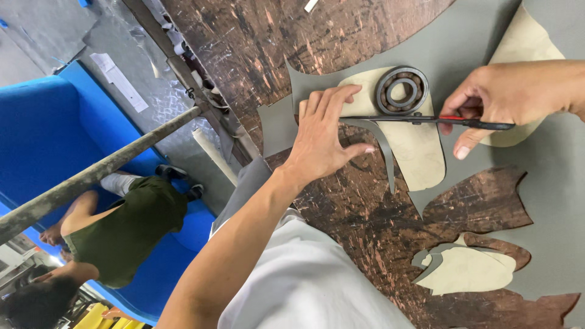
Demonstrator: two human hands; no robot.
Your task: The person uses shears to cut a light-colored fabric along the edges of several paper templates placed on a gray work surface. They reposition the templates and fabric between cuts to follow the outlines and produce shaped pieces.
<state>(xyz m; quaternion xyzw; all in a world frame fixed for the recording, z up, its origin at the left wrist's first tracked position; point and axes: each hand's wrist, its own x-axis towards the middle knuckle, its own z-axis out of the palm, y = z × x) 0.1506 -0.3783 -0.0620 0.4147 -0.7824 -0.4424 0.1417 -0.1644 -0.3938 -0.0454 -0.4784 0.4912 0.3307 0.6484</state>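
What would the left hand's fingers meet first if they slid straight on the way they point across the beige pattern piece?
Probably the bearing ring: the left hand points toward it, though the knife lies close.

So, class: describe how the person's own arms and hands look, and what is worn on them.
Both hands, the left hand and the right hand, are bare, with no gloves, rings or watch showing. The forearms are bare too. A white short sleeve covers the left upper arm; the right arm's sleeve is out of view.

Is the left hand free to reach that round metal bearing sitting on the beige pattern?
Probably yes. The left hand lies flat on the beige pattern beside the bearing, with only the scissors passing below it, so nothing blocks the way.
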